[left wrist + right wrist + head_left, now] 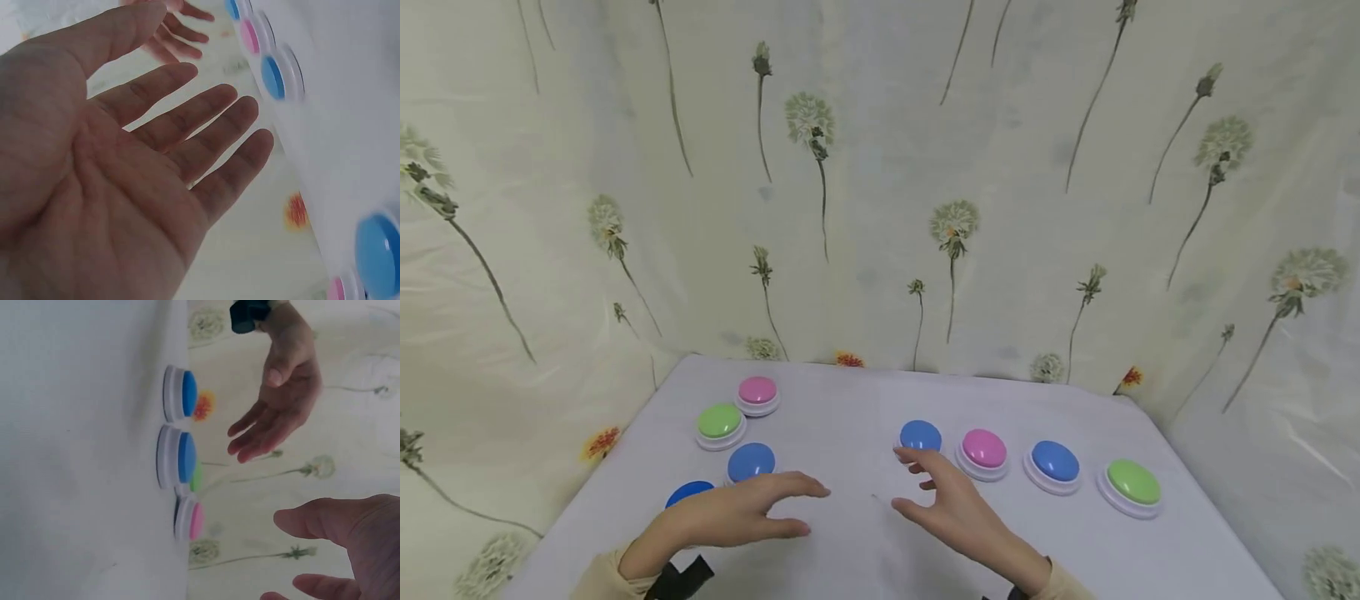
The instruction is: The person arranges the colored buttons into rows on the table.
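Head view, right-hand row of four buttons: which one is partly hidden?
The leftmost blue button, its lower edge partly covered by the right hand. The pink button, other blue button and green button are uncovered.

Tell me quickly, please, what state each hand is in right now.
Left hand: open, fingers extended, holding nothing.
Right hand: open, thumb apart from the fingers, holding nothing.

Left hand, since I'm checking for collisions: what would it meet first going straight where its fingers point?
The left hand would probably meet the right hand first, though their relative depth is unclear.
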Demonstrator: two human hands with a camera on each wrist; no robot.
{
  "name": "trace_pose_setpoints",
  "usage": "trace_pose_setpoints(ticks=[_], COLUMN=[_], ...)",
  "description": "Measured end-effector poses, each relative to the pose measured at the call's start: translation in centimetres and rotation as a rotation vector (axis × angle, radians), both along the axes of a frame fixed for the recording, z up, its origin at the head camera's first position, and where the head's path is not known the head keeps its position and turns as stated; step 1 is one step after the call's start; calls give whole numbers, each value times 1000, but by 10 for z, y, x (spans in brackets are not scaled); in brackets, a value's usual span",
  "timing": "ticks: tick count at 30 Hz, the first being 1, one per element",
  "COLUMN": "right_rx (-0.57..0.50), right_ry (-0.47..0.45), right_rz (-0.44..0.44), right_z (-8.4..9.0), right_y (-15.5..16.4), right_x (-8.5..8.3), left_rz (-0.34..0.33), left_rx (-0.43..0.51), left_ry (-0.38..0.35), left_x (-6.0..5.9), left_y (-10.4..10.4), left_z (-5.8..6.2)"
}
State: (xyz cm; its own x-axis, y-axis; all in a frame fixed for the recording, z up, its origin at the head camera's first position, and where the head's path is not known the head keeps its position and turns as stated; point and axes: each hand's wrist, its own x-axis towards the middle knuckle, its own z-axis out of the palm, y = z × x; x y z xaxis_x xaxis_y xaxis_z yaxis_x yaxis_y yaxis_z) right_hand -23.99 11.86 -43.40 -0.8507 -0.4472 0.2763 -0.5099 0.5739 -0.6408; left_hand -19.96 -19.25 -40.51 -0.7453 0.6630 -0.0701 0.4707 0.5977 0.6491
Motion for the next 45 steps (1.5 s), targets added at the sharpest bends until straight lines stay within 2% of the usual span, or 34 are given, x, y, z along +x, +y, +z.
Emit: trace_pose_setpoints(ticks=[5,10,13,16,20,23,28,31,39,45], right_rx=[-26,-48,-45,-34,-3,26,72,108,155,158], right_ry=[-5,-25,-50,-83,-139,-166,-179,-190,-173,-93], right_rz=[69,107,105,114,145,180,239,250,292,294], right_z=[3,1,-2,-6,-16,-26,-41,-49,-65,-69], right_y=[-27,-50,-61,-73,-92,-110,-137,-151,-183,-190], right_x=[-25,-46,-54,-60,-69,-74,-80,-81,-80,-81], left_rz=[125,193,225,289,382,432,441,433,492,472], left_rx=[61,149,163,150,107,60,-37,-52,-6,-6], left_ry=[33,28,34,35,14,-33,-113,-134,-63,-16], left_x=[-22,-44,-50,-52,-58,-61,-65,-66,-66,-66], left_y=[-38,-72,-88,-100,-106,-107,-104,-102,-106,-104], left_z=[-4,-16,-23,-30,-40,-47,-55,-60,-72,-77])
